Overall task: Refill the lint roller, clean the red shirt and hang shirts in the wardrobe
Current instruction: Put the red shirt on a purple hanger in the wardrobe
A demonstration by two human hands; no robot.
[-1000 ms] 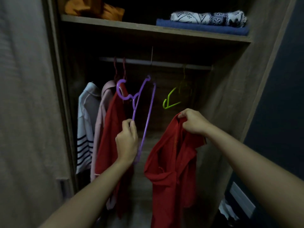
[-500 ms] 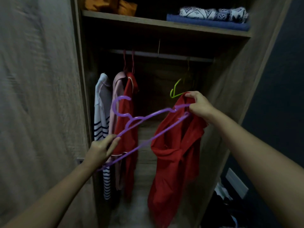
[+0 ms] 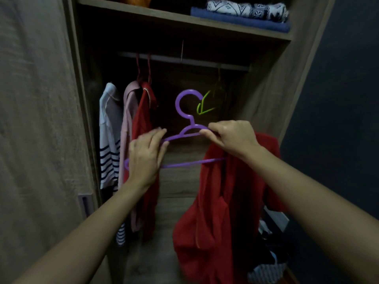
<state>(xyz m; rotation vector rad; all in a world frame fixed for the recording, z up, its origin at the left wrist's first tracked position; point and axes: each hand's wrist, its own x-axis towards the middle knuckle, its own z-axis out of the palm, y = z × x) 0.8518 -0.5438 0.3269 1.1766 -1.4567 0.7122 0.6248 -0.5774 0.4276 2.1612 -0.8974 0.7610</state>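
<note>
I hold a purple plastic hanger (image 3: 185,111) upright in front of the open wardrobe, hook at the top. My left hand (image 3: 146,156) grips its left arm. My right hand (image 3: 230,138) pinches its right shoulder together with the collar of the red shirt (image 3: 215,218), which hangs down from that hand; the hanger's right end is inside the shirt. Above runs the clothes rail (image 3: 184,60).
On the rail hang a striped white shirt (image 3: 109,136), a pink garment (image 3: 128,124), another red shirt (image 3: 146,111) and an empty green hanger (image 3: 203,106). Folded fabrics (image 3: 244,14) lie on the upper shelf. A door panel (image 3: 39,119) stands at left; loose clothes (image 3: 266,261) lie at lower right.
The hanger has swung from tilted sideways to upright. My left hand rose toward the centre, and my right hand now pinches the hanger's shoulder with the shirt collar.
</note>
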